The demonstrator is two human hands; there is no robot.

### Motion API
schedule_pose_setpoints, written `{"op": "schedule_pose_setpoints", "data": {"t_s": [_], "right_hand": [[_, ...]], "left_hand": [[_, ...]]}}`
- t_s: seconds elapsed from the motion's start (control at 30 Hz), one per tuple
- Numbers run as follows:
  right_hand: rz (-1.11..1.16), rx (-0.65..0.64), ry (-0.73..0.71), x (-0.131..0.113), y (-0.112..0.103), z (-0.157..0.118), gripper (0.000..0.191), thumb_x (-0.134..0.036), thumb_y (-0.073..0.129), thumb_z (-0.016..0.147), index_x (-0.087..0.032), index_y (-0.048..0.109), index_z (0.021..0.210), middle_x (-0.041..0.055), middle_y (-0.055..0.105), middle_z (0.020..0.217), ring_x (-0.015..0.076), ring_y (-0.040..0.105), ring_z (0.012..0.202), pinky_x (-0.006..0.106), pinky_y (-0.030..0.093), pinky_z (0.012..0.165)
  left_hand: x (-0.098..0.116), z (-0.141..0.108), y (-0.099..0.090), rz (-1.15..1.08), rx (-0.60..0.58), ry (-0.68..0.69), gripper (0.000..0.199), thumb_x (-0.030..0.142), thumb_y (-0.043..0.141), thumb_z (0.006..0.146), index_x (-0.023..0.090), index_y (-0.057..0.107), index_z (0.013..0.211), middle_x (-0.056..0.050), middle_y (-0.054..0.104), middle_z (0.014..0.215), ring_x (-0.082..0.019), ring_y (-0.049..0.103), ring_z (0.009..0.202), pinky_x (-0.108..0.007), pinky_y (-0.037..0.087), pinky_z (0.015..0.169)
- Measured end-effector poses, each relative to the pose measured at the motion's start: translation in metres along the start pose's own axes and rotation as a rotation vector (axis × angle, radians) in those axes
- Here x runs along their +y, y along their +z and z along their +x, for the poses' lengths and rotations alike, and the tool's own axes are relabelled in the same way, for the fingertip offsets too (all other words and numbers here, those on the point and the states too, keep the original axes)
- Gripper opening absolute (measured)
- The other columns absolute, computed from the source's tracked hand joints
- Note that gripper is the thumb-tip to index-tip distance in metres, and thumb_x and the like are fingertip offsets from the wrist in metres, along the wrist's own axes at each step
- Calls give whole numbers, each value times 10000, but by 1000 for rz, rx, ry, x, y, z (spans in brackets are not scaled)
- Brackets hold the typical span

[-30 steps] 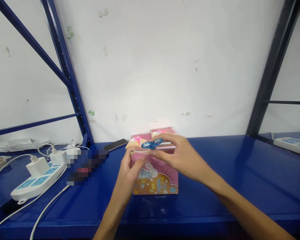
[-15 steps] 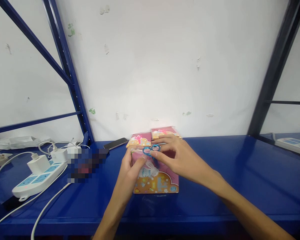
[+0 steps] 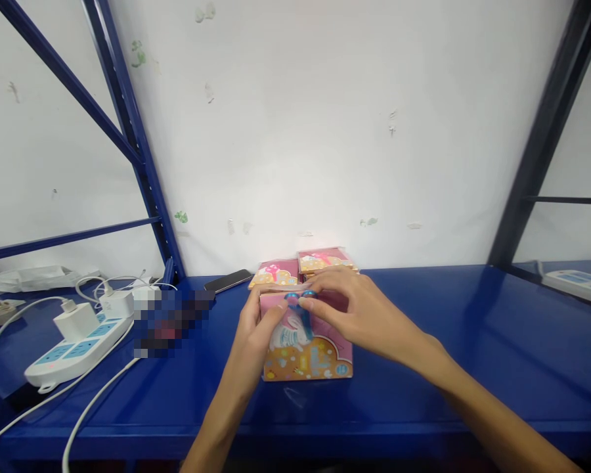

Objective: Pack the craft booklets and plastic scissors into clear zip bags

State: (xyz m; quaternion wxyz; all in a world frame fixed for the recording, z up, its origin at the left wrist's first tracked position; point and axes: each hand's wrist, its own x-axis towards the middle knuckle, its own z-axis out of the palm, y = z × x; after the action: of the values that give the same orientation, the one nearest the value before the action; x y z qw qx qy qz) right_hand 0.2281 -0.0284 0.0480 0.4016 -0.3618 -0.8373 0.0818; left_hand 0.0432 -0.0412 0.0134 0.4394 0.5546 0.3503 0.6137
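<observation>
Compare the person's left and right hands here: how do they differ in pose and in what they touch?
The left hand rises from the bottom of the view, nearly upright, while the right hand reaches in from the right, lying flatter. The left hand's thumb lies at the front of the pink box; the right hand's fingertips sit on the blue-handled scissors. Both are bare and meet at the box's upper edge.

The tiny print on the pink box (image 3: 328, 361) is unreadable

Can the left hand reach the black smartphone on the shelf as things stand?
Probably yes: only blue shelf lies between the left hand and the smartphone, though that hand is on the pink box.
</observation>
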Motion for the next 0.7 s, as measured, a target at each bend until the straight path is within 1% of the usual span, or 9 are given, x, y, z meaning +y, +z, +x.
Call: {"op": "schedule_pose_setpoints", "data": {"t_s": [0.1,0.2,0.27,0.33,0.43,0.53,0.63,0.7], "right_hand": [[-13,-9,-24,1,-1,-1,181,-364,640,963,-252,763,891,23,758,966,213,660,984,374,488,893],[-43,-18,-36,2,-2,-1,130,-301,645,958,-242,752,913,12,754,967,194,658,965,354,490,873],[-45,-33,-45,4,-3,-2,104,-290,650,956,-249,744,942,-2,753,985,183,661,962,345,494,871],[-35,-53,-52,6,-3,-2,78,-273,662,947,-262,731,983,-17,753,1023,176,665,979,338,500,882],[-8,-65,-53,12,-4,-3,170,-221,650,945,-278,695,1099,-18,741,1138,184,663,1070,350,507,935],[48,-68,-45,19,-7,-3,277,-170,611,954,-297,659,1195,-6,712,1234,198,642,1157,380,506,995],[178,-112,-8,27,-12,1,355,-164,593,961,-319,610,1280,5,689,1275,187,651,1148,378,529,987],[272,-151,30,37,-14,4,452,-183,623,947,-321,543,1371,24,687,1279,184,663,1126,375,542,972]], "left_hand": [[-1,0,0,-24,-22,-8,279,335,648,870,202,665,1115,-45,722,1136,-263,639,1135,-328,472,938],[-3,0,-2,-43,-19,-23,302,297,628,868,201,645,1154,-39,719,1115,-244,657,1065,-308,490,866],[-5,1,-4,-55,-45,-27,311,250,609,856,204,635,1162,-35,716,1107,-231,664,1014,-289,495,805],[-7,2,-8,-76,-85,-23,297,221,587,848,207,635,1141,-34,712,1121,-225,661,1015,-280,496,796],[-8,3,-12,-119,-134,-41,282,243,590,853,214,628,1132,-39,705,1162,-227,658,1041,-286,512,823],[-8,4,-13,-90,-142,-88,362,250,671,814,219,602,1167,-42,715,1165,-219,681,997,-287,532,816],[-10,8,-13,18,-111,-110,446,273,760,772,194,599,1180,-71,739,1119,-225,707,954,-307,552,824],[-15,12,-15,45,-126,-122,475,315,791,762,168,607,1174,-100,748,1103,-244,719,949,-346,564,855]]}}
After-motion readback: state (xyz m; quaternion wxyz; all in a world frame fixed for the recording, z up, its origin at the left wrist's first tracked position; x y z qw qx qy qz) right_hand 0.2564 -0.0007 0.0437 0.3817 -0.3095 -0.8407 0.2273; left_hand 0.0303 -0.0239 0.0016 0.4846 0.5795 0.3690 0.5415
